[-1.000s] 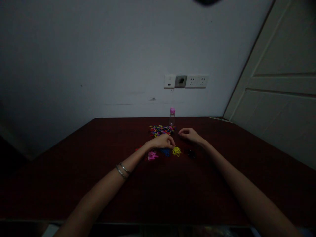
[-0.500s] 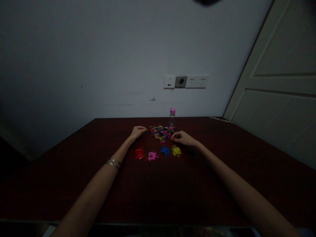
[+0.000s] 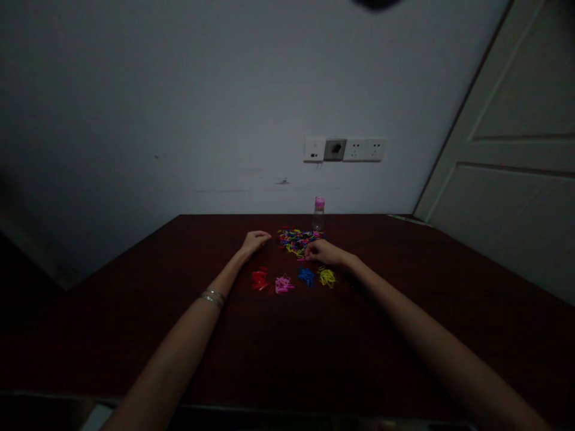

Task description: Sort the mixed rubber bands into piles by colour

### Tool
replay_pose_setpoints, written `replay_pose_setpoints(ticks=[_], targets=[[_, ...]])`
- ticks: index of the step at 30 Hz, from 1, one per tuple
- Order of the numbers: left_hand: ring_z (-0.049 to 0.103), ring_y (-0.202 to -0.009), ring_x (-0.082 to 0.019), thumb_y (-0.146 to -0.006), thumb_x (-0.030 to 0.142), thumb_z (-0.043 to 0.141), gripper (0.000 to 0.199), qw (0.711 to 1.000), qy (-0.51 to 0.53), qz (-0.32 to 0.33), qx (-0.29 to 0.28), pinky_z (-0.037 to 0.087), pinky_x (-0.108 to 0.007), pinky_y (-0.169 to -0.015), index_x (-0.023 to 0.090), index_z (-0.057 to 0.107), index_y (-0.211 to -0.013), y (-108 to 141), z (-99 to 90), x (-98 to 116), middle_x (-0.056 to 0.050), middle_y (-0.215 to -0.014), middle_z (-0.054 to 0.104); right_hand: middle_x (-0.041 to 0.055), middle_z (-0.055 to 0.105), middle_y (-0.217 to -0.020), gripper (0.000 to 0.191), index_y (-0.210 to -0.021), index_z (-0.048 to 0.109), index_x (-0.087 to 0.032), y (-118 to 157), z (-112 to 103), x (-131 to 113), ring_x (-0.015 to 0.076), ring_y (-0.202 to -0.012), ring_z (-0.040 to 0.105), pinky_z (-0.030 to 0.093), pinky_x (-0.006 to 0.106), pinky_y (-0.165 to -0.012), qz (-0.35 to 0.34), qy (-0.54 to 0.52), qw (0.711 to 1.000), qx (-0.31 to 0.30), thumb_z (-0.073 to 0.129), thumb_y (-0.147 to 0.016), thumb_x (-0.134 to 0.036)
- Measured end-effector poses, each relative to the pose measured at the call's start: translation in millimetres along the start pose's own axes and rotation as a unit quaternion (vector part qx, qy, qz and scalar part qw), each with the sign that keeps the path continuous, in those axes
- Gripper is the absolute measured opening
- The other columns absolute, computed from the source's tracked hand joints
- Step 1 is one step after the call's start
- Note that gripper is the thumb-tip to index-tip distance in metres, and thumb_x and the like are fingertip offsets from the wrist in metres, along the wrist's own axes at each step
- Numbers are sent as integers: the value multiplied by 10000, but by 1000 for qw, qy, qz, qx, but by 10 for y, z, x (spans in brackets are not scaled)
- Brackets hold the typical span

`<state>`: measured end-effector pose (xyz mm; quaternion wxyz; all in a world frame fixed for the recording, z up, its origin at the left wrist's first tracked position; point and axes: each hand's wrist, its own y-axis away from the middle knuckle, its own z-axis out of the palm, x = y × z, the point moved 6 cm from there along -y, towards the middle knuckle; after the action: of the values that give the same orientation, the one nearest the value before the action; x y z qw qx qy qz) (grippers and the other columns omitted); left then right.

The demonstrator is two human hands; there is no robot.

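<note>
A mixed heap of small coloured rubber bands [image 3: 294, 240] lies toward the back of the dark red table [image 3: 269, 353]. At its right front edge, my right hand [image 3: 324, 252] has thumb and fingers closed at a pink rubber band [image 3: 300, 259]. My left hand [image 3: 255, 240] rests left of the heap, fingers drawn together; whatever they may hold is too small to make out. Nearer me are sorted piles of red bands [image 3: 259, 279], pink bands [image 3: 283, 284], blue bands [image 3: 306, 276] and yellow bands [image 3: 327, 277]. Dark bands right of the yellow pile barely show beneath my right wrist.
Behind the heap stands a clear bottle with a pink cap [image 3: 318, 203]. The table's far edge meets a pale wall [image 3: 215, 108] with sockets [image 3: 363, 149]. A panelled door [image 3: 512, 161] is on the right.
My right hand has moved left and slightly down to the pink band at the heap's front. My left hand stays beside the heap. The whole view has shifted slightly.
</note>
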<state>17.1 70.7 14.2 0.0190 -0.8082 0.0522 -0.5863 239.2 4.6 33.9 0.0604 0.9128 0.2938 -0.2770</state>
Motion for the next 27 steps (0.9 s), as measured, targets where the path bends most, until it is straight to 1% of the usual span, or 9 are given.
replay_pose_setpoints(ticks=[5,10,13,17,20,22,25,27], targets=[[304,-358,-35,-641,356,610,314,1000,-4,3,3,192,-177,-369,105,638,-828,0,4,8,61,-432,403,38,601,-702,122,-741,613,-112,28,-10,-15,120,-639,510,384,217,-602,-16,16,1000,10,504,-726,-166],[321,-366,-40,-647,357,602,323,1000,-13,0,3,206,-178,-376,101,639,-841,27,18,31,57,-436,416,30,590,-703,152,-747,606,-119,99,-76,-85,120,-647,505,384,218,-595,-27,-14,998,51,508,-752,-234],[330,-378,-41,-644,325,597,292,999,-31,4,8,229,-178,-389,94,646,-815,39,33,64,51,-438,433,26,584,-689,165,-727,610,-121,132,-80,-255,113,-627,494,380,218,-579,-48,-29,997,52,532,-750,-265],[358,-421,-46,-628,288,597,249,997,-68,29,6,267,-175,-418,84,659,-756,50,78,157,24,-491,502,36,596,-713,124,-719,623,-122,184,-6,-598,110,-639,506,383,215,-582,-79,-27,996,21,550,-744,-219],[373,-441,-53,-621,307,601,276,995,-81,48,-14,276,-178,-428,78,666,-762,50,142,226,9,-517,532,38,603,-740,95,-729,635,-131,219,94,-817,114,-668,518,390,214,-601,-113,-7,994,1,562,-736,-191],[406,-467,-65,-614,305,604,278,994,-90,63,-31,297,-181,-447,75,669,-758,50,199,275,-6,-543,559,39,610,-761,94,-743,641,-137,231,165,-903,116,-688,527,397,216,-622,-138,-3,990,-11,560,-737,-185],[460,-525,-84,-607,298,605,262,987,-103,99,-68,339,-189,-493,78,672,-733,74,314,376,-23,-591,593,41,617,-774,105,-763,647,-140,230,211,-923,122,-704,535,405,224,-642,-154,-9,988,-25,560,-737,-193],[471,-546,-87,-605,289,602,245,979,-112,124,-115,351,-191,-516,80,671,-712,123,426,454,-22,-605,597,43,616,-773,121,-776,647,-137,221,141,-851,127,-703,535,408,233,-641,-141,-18,990,0,564,-734,-214]])
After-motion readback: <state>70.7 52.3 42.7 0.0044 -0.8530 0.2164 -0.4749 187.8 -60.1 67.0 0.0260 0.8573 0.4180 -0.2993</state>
